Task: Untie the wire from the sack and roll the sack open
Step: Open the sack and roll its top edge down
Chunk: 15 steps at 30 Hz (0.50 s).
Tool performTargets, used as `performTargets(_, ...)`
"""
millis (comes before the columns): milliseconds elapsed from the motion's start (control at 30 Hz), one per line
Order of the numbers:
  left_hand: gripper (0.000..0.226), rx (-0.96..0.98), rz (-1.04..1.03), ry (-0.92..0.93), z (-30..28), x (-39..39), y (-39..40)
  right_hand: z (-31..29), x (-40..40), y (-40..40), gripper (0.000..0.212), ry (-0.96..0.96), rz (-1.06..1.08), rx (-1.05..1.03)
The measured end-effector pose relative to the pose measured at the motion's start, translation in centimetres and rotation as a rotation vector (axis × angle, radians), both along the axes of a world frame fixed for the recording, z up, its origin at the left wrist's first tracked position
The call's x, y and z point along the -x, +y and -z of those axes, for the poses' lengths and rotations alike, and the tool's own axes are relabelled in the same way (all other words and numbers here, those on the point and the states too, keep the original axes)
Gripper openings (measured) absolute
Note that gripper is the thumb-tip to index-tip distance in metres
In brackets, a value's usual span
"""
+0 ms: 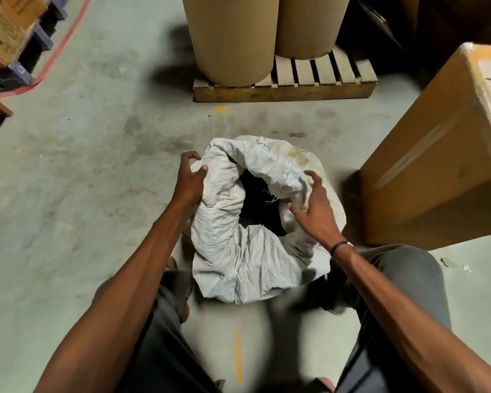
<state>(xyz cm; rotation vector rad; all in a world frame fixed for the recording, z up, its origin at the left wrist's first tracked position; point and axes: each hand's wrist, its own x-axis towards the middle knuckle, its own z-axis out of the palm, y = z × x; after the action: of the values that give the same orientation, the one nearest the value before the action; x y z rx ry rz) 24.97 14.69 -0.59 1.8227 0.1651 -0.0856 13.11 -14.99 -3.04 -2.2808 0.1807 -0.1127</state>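
Darkness hides the contents of the sack (238,251) between both hands' fingers; beyond the fingers, two cardboard drums (233,38) are cropped by the top edge, and a box (437,154) runs off right.

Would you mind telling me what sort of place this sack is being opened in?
Probably a warehouse or factory storeroom: big cardboard drums stand on a wooden pallet, large cartons sit on a bare concrete floor, and a red line is painted along it.
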Motion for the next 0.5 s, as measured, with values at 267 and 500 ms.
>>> performTargets(267, 0.007, 0.46, 0.006, 0.299, -4.4, -1.7, 0.6, -2.2, -4.9, -3.3, 0.043, 0.117, 0.027, -0.314)
performTargets(500, 0.022, 0.73, -0.032, 0.516, -5.1, -5.0, 6.7, -3.6, -7.7, -11.8, 0.113, 0.633, 0.121, -1.272)
